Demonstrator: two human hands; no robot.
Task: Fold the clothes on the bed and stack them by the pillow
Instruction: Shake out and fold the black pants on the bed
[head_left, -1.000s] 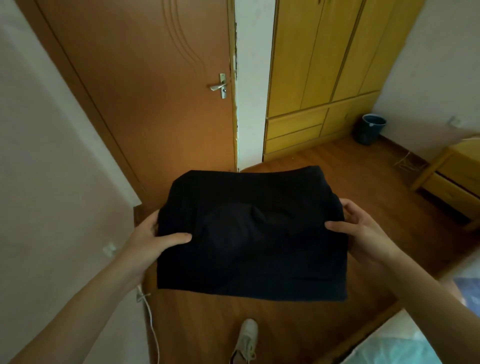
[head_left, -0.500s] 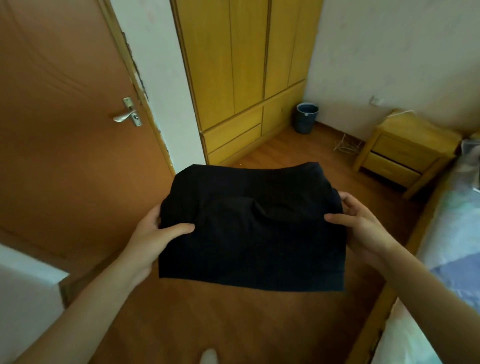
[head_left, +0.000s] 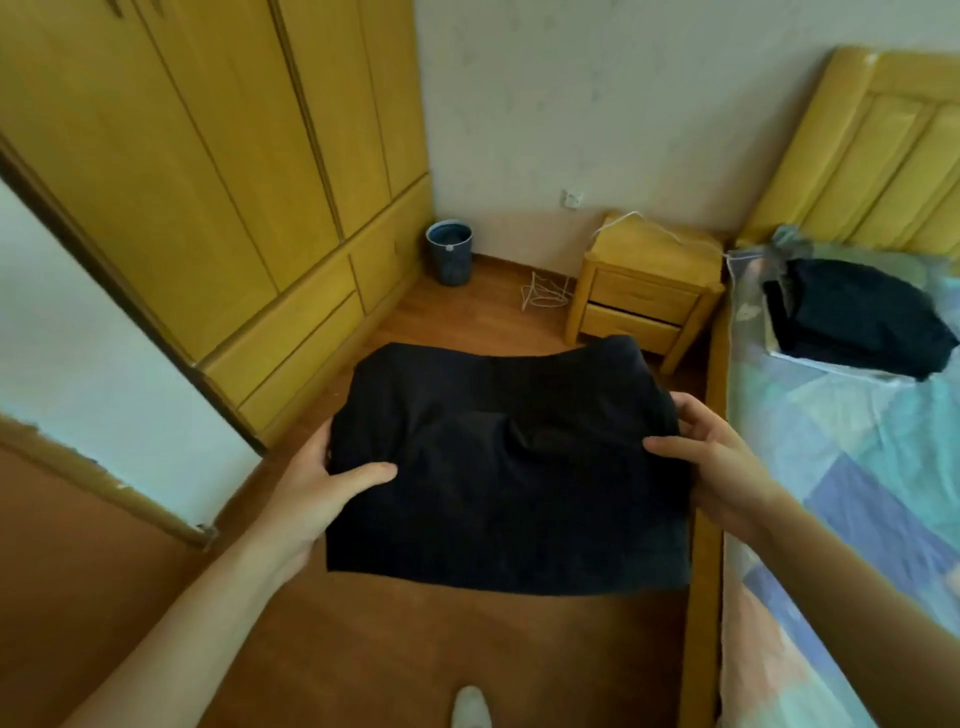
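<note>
Above the wooden floor (head_left: 395, 644), beside the bed (head_left: 852, 457), the left hand (head_left: 317, 488) gripped the left edge of a folded black garment (head_left: 509, 467), its thumb lying flat across the top of the cloth and the other fingers tucked beneath. The right hand (head_left: 717, 462) held the opposite edge the same way, thumb on top and fingers curled under the fold. The garment hung level between the two hands, clear of the floor and not yet over the mattress, its near edge drooping a little.

The grip matched that of a second before; what differed was the surroundings. The brown door with its handle, which had filled the left of the view, had slid almost out of sight, leaving only a strip of door frame (head_left: 104, 467). The yellow wardrobe (head_left: 208, 182) had moved from centre to the left, and the blue bin (head_left: 449, 252) and the bedside cabinet (head_left: 644, 291) had come to the middle. The headboard (head_left: 872, 156) had newly appeared at the right, along with a stack of dark folded clothes (head_left: 857, 317) lying at the head of the bed, well apart from the held garment.
</note>
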